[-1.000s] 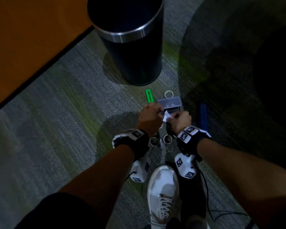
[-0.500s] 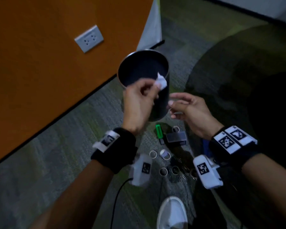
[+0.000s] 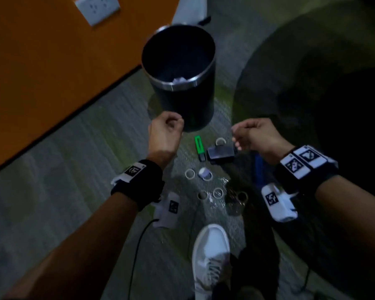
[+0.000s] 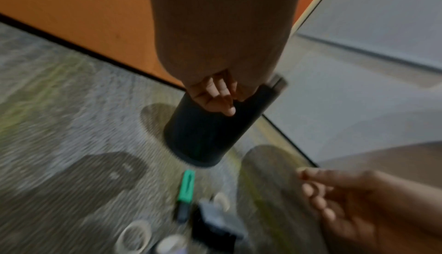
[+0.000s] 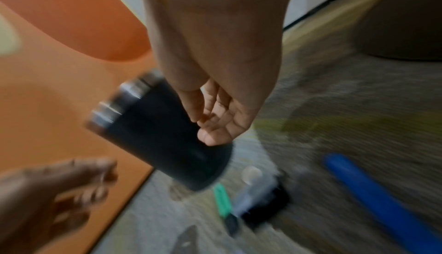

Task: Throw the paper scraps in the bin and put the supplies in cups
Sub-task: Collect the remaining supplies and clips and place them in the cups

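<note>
Down inside the bin (image 3: 178, 59), near its front rim, lies a small white paper scrap (image 3: 178, 80). It is very light and soft, so a gentle pinch with two fingertips is enough, and it can crumple or blow away. On the floor (image 3: 74, 169) just near the bin lie the supplies. The green marker (image 3: 199, 147) is stiff and light; I would take it round the middle. The dark box (image 3: 220, 153) beside it on the right looks hard and flat, best held by its two long sides. The white tape rings (image 3: 190, 174) are small and may roll, so a pinch on the edge seems best. A blue tube (image 5: 373, 197) lies further right. The left hand (image 3: 166, 135) hangs over the floor with its fingers loosely curled and holds nothing. The right hand (image 3: 254, 135) is also loosely curled and holds nothing that I can see. Half a second ago the left hand pinched the scrap up over the bin; now the scrap is in the bin and both hands are lower, closer to the supplies. No cups show in these views.
</note>
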Tool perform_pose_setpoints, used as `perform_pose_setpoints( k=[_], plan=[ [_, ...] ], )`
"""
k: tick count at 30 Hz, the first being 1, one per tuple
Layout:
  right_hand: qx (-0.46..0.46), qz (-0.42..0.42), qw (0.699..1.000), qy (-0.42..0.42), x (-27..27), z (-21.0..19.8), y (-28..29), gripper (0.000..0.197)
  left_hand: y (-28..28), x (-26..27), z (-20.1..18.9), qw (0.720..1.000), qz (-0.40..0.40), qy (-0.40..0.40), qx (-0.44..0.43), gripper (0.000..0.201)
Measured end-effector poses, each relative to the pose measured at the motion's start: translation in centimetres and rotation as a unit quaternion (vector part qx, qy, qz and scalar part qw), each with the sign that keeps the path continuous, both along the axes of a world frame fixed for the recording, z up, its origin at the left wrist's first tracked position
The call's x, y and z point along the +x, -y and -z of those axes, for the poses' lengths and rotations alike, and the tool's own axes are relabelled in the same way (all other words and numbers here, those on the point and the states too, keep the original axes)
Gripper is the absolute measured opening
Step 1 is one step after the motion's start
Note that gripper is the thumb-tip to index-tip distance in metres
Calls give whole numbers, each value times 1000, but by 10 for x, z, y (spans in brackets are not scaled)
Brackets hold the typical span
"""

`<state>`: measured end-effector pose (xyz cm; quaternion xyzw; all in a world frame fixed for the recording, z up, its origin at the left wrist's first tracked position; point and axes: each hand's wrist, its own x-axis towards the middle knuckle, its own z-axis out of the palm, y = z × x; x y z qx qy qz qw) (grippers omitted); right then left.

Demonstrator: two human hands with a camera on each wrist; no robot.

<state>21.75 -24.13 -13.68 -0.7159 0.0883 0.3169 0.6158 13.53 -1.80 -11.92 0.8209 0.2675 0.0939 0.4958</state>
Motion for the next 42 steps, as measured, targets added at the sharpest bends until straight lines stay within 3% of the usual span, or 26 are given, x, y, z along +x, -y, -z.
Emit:
perform_pose_setpoints(
  k=[3,5,7,9,12,14,16,19,21,24,26,29,30,32,35,38,40,42],
  plan=[
    [-53,-6,998,-36,-11,43,18,12,7,-27,60,995,38,-94,15,10],
    [-124,-61,990,-36,-24,71,25,20,9,-38,91,983,78,-166,21,21],
    [-185,-139,973,-10,-39,96,29,21,10,-44,116,959,145,-242,23,28],
    [-229,-205,951,29,-53,116,28,12,12,-50,134,921,218,-313,78,31],
    [-273,-284,914,99,-70,132,16,19,16,-62,156,891,275,-319,168,39],
    [-286,-353,874,171,-83,138,3,28,20,-69,164,887,280,-309,198,37],
    [-311,-438,810,234,-100,145,-7,34,22,-76,165,884,281,-306,212,38],
    [-328,-513,746,270,-120,155,-5,37,26,-85,157,901,268,-284,191,34],
    [-320,-516,748,269,-124,156,1,36,34,-95,151,904,287,-263,178,32],
    [-281,-423,824,249,-113,141,3,36,50,-112,144,894,327,-237,193,21],
    [-277,-333,860,270,-97,125,1,37,58,-117,146,884,349,-231,209,23],
    [-260,-309,868,290,-73,108,-18,38,62,-117,164,847,402,-226,263,41],
    [-255,-331,864,282,-67,107,-27,38,61,-118,170,835,414,-234,276,43],
    [-259,-399,835,276,-61,110,-48,35,64,-120,168,843,395,-245,271,37],
    [-304,-507,754,285,-65,120,-72,32,68,-120,166,856,374,-234,271,39],
    [-359,-554,698,279,-69,130,-75,33,62,-119,173,854,385,-241,253,46],
    [-355,-564,682,301,-72,136,-66,30,59,-119,170,879,361,-230,209,37],
    [-318,-546,701,331,-76,142,-55,27,52,-119,165,900,332,-214,187,33]
  ],
)
